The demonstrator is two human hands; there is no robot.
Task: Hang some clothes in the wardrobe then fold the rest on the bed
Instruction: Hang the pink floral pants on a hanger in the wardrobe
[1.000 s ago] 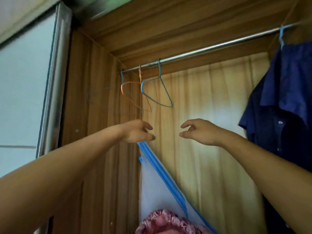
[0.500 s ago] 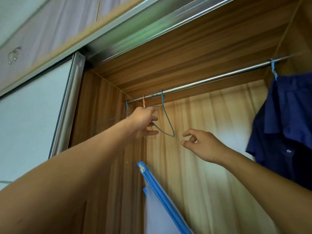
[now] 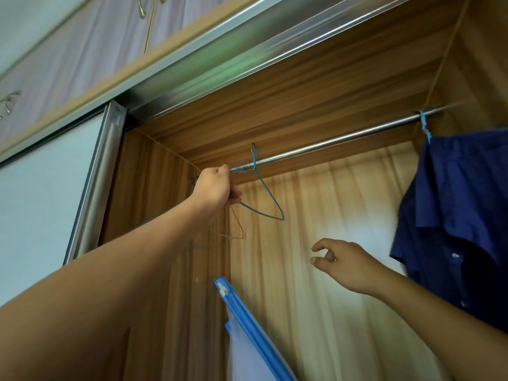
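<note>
I look up into an open wooden wardrobe with a metal rail (image 3: pixel 343 143) running across it. A blue wire hanger (image 3: pixel 268 199) hangs at the rail's left end, and my left hand (image 3: pixel 215 187) grips its left side up by the rail. An orange wire hanger (image 3: pixel 236 229) dangles just below that hand. My right hand (image 3: pixel 343 264) hovers lower in the middle, fingers loosely curled, holding nothing. A dark blue shirt (image 3: pixel 453 215) hangs on a blue hanger at the rail's right end.
A sliding door (image 3: pixel 49 193) with a metal frame stands at the left. A white bag with a blue zip edge (image 3: pixel 247 331) rises from below, between my arms. Upper cabinet doors with metal handles (image 3: pixel 145 6) are overhead.
My left hand rose from the blue zip edge to the rail and took hold of the blue hanger. My view tilted upward. My right hand stayed low and empty.
</note>
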